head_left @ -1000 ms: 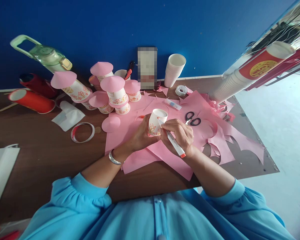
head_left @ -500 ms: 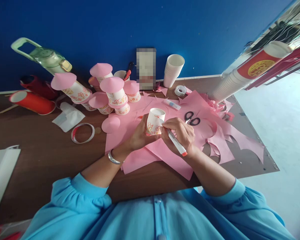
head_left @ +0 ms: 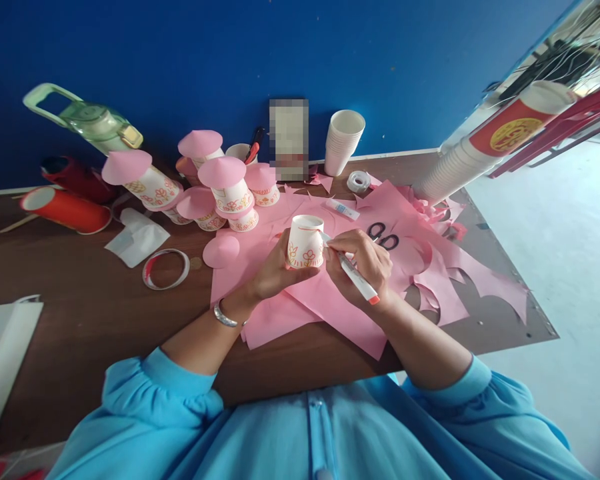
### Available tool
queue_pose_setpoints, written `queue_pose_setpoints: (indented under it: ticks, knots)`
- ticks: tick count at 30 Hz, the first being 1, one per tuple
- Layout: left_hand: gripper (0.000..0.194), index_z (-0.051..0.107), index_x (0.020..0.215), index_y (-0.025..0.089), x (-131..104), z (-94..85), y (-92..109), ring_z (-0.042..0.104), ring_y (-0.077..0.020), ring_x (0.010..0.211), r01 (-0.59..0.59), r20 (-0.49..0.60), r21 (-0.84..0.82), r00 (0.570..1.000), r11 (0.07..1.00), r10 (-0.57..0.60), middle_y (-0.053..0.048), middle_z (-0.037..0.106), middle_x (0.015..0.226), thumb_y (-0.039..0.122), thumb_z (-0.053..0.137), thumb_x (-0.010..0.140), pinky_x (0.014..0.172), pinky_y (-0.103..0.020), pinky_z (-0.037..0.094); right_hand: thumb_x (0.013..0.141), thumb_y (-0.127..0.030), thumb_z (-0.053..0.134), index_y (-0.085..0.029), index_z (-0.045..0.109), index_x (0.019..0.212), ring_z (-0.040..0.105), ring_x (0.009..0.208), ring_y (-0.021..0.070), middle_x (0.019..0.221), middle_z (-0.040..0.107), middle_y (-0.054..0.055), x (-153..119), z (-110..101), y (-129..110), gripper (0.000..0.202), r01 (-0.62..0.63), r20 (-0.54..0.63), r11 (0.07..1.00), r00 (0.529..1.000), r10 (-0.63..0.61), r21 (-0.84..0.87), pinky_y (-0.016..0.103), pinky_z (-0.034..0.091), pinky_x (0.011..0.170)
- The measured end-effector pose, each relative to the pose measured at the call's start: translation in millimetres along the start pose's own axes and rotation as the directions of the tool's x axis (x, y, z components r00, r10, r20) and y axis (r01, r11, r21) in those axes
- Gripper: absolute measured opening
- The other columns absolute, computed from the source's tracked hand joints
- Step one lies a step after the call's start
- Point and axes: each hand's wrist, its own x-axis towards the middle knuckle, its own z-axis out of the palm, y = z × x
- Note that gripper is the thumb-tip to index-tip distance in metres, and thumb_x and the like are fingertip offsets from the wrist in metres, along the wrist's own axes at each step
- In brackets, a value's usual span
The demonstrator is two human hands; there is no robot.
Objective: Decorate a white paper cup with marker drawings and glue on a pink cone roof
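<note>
Above the pink paper (head_left: 350, 320), the left hand (head_left: 273, 272)'s grip clasps a cup (head_left: 305, 244), its visible flowers (head_left: 309, 257) drawn; the right hand (head_left: 361, 261)'s grip pinches a marker (head_left: 359, 280), the red upper line (head_left: 308, 229) apparently unfinished.

White paper cup (head_left: 306, 243) with red-orange flower pattern, white marker (head_left: 359, 279) with orange-red end.

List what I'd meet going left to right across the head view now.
Power strip → orange-red cup on its side → large tape roll → loose pink cone → left hand → flower-decorated cup → right hand → leaning cup stack.
</note>
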Motion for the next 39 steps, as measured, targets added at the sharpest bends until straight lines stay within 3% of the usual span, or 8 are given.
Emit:
queue_pose_setpoints:
  ticks: [16, 30, 39]
  knots:
    - [0.063, 0.062, 0.125, 0.024, 2, -4.2, -3, 0.07, -0.027, 0.108, 0.047, 0.105, -0.199, 0.994, 0.979, -0.026, -0.01, 0.073, 0.119, 0.055, 0.091, 0.079, 0.088, -0.04, 0.06, 0.098, -0.009, 0.061, -0.025, 0.059, 0.104, 0.071, 0.069, 0.0134, 0.082, 0.071, -0.003, 3, -2, 0, 0.018, -0.048, -0.005, 0.998, 0.999, 0.049, 0.038, 0.026, 0.056, 0.061]
    - [0.067, 0.06, 0.13, 0.025, -2, -7.0, -21, 0.071, -0.0259, 0.109, 0.081, 0.069, -0.251, 0.995, 0.965, -0.066, -0.009, 0.073, 0.12, 0.051, 0.093, 0.078, 0.089, -0.037, 0.06, 0.091, -0.004, 0.061, -0.025, 0.058, 0.093, 0.069, 0.063, 0.0123, 0.076, 0.07, -0.004, 2, -1, -3, 0.021, -0.069, 0.019, 0.996, 0.997, 0.068, 0.05, 0.024, 0.053, 0.058]
    - [0.068, 0.058, 0.125, 0.022, 0, -3.1, -5, 0.07, -0.0244, 0.103, 0.108, 0.046, -0.249, 0.994, 0.963, -0.1, -0.008, 0.071, 0.114, 0.052, 0.094, 0.075, 0.086, -0.037, 0.059, 0.091, -0.007, 0.06, -0.025, 0.057, 0.092, 0.066, 0.058, 0.0121, 0.072, 0.068, -0.005, 1, 1, -3, 0.019, -0.053, -0.021, 0.998, 0.998, 0.054, 0.034, 0.024, 0.05, 0.054]
